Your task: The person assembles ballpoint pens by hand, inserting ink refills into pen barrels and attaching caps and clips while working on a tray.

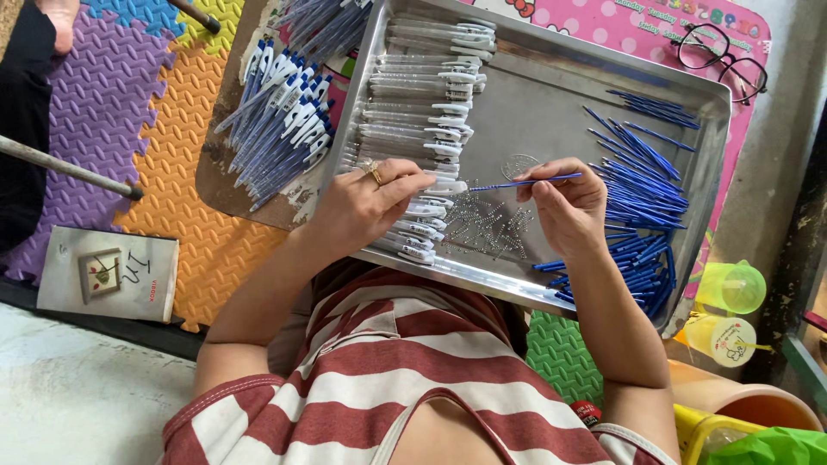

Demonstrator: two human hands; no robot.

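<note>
1. Foam floor mat (185,164) of interlocking purple, orange, yellow and green tiles; pale bare floor at lower left.
2. Metal tray (551,103) resting on the lap, over a pink dotted board (603,21) and a worn brown board (226,172).
3. Left hand (362,207), ring on one finger, grip closed on a clear pen barrel (435,186) at the tray's left side, beside stacked rows of clear barrels (426,77).
4. Right hand (564,202), grip pinched shut on a thin blue refill (525,182), held level above the tray's middle, its tip pointing at the barrel, just short of it.
5. Small springs (487,226) scattered on the tray between the hands; loose blue refills (642,189) heaped along the right side.
6. Assembled blue-and-white pens (280,129) piled on the brown board, left of the tray.
7. Glasses (722,53) at top right; green and yellow cups (730,288) by the wall at right; small booklet (108,274) on the mat at left.
8. Cut off: dark sleeve at top left, two metal rods at left edge, orange tub and yellow-green items at lower right; refill tip against barrel hard to make out.
</note>
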